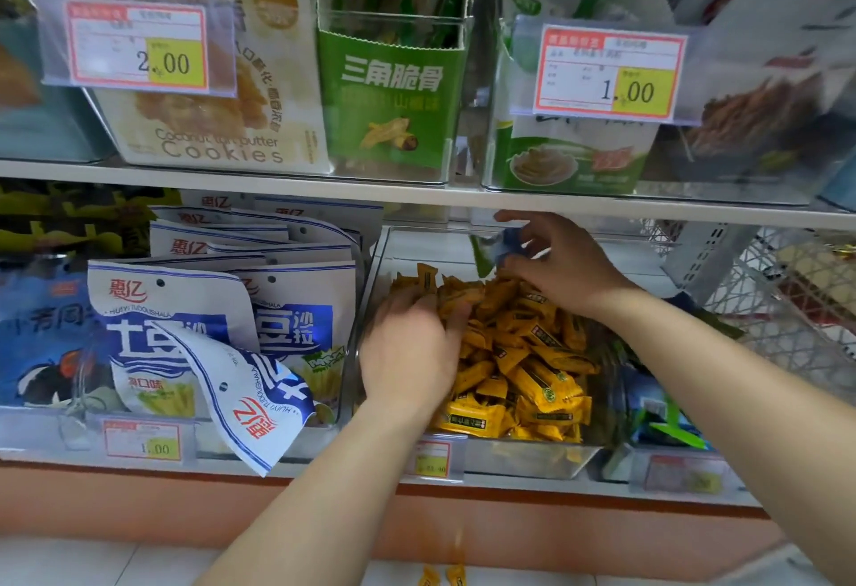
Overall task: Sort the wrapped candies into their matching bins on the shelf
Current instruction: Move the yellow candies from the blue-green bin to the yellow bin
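A clear plastic bin on the lower shelf holds a heap of yellow wrapped candies. My left hand is sunk into the left side of the heap, fingers curled round some yellow candies. My right hand hovers over the back of the bin and pinches a blue wrapped candy, with a green wrapper just beside it. Two yellow candies lie on the floor below the shelf.
Blue-and-white snack bags fill the bin to the left, one hanging over the shelf edge. A bin with blue and green wrappers stands to the right. Above the shelf board sit a cookie box, a green box and price tags.
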`<state>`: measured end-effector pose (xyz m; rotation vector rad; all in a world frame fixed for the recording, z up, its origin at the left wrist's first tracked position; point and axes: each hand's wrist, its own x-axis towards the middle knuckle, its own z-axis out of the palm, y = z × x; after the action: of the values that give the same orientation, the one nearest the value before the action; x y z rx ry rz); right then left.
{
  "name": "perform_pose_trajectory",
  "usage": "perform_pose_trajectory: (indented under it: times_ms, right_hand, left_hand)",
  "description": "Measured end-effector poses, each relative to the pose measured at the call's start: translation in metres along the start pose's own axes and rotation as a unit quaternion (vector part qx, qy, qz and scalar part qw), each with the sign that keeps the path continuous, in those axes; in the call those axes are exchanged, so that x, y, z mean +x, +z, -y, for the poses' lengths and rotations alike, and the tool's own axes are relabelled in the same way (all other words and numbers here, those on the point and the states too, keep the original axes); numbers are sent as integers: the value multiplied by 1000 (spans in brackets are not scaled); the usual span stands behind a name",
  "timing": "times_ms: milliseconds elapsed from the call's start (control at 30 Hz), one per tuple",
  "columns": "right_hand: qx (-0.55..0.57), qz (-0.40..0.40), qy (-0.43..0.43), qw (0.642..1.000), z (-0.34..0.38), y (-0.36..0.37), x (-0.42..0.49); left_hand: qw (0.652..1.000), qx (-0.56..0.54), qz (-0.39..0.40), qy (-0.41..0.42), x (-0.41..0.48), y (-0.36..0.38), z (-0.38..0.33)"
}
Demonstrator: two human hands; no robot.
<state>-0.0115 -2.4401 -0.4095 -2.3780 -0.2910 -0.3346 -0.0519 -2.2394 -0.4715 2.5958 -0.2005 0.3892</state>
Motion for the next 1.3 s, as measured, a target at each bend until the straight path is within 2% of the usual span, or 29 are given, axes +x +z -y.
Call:
perform_pose_trajectory:
  times_ms: [133, 267, 400, 500, 567, 700, 800, 967, 1067, 1133, 1167, 1233, 1300]
  right_hand:
    - [56, -119, 31, 991, -26, -27, -55]
    - [26, -210, 78, 974, -56, -54, -100]
    - [-110, -120, 167, 972, -71, -66, -117]
    - [-120, -99, 122, 980, -54, -55, -123]
    - [-138, -56, 67, 987, -39, -40, -125]
    - [-263, 21, -24, 964, -29, -15, -122]
    - [-322, 49, -46, 944, -34, -5, -116]
    - [-236, 30, 28, 971, -44, 3, -109]
    - [-207, 8, 36, 978, -45, 8, -111]
    - [-201, 3, 38, 979, -46, 8, -111]
    - [-202, 1, 40, 979, -45, 9, -111]
    - [-214, -7, 57, 975, -42, 10, -112]
    - [-236, -18, 84, 968, -38, 12, -113]
  left_hand:
    - [999, -33, -19, 21, 2, -6, -10]
    - [994, -25, -6, 106, -9, -4, -33]
    - [971, 23, 52, 230, -26, 6, -49]
    - [950, 116, 94, 275, -31, 19, -48]
    - [945, 155, 86, 273, -22, 24, -44]
    - [946, 199, 82, 241, 12, 23, -32]
    - [951, 206, 100, 207, 38, 25, -29]
    - [981, 124, 119, 88, 80, 16, -18]
    - [985, 64, 157, 20, 94, 6, -6]
    - [983, 84, 161, -4, 98, 4, -8]
    - [985, 102, 137, -2, 97, 5, -12]
    - [990, 100, 87, 45, 88, 9, -29]
    - [973, 90, 104, 183, 75, 20, -50]
